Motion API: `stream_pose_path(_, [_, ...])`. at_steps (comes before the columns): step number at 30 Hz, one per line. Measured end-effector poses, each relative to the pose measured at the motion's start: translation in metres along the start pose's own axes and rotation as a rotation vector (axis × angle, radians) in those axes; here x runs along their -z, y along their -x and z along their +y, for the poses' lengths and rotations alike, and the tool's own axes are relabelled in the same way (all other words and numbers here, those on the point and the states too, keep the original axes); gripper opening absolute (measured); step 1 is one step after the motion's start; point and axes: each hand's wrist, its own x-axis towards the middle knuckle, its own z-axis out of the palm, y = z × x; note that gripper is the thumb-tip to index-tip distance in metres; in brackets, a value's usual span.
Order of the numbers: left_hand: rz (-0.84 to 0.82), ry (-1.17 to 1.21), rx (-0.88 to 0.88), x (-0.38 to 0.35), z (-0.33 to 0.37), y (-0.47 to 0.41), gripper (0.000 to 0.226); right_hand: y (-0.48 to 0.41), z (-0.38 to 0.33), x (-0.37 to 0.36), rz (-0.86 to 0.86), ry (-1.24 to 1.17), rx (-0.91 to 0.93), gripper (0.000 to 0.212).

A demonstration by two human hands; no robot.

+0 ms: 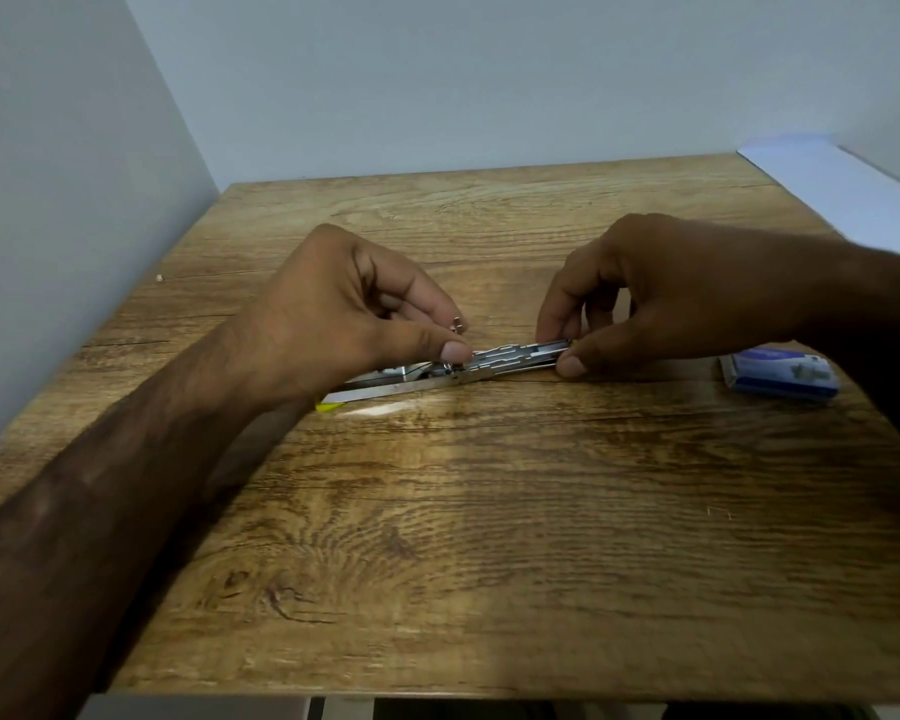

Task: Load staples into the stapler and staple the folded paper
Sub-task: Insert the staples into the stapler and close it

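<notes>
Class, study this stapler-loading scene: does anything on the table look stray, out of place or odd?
Yes. A loose staple lies alone on the wooden table, near its right edge, well apart from the blue staple box and the opened stapler both hands are working on.

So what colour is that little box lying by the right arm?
Blue, with a paler lid: the staple box, best seen in the head view.

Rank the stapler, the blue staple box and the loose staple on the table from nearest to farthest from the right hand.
From the right hand:
1. Stapler, pinched in its fingertips.
2. Blue staple box, just right of the hand.
3. Loose staple, nearer the table's front-right edge.
</notes>
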Motion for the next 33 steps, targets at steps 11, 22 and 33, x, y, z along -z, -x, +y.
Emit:
stream_pose_path(11, [0.051,-0.491,-0.125,-0.025,0.016,0.001,0.016,-0.001,0.002,-0.001,0.03,-0.01,-0.007,0.014])
stream_pose_path(22, [0.021,-0.627,-0.13,-0.039,0.022,0.001,0.012,-0.002,0.003,-0.002,0.046,-0.061,-0.022,0.014])
stream_pose_path(33, [-0.071,-1.07,-0.372,-0.043,0.033,0.013,0.034,-0.002,0.005,-0.003,0.03,-0.093,-0.024,0.013])
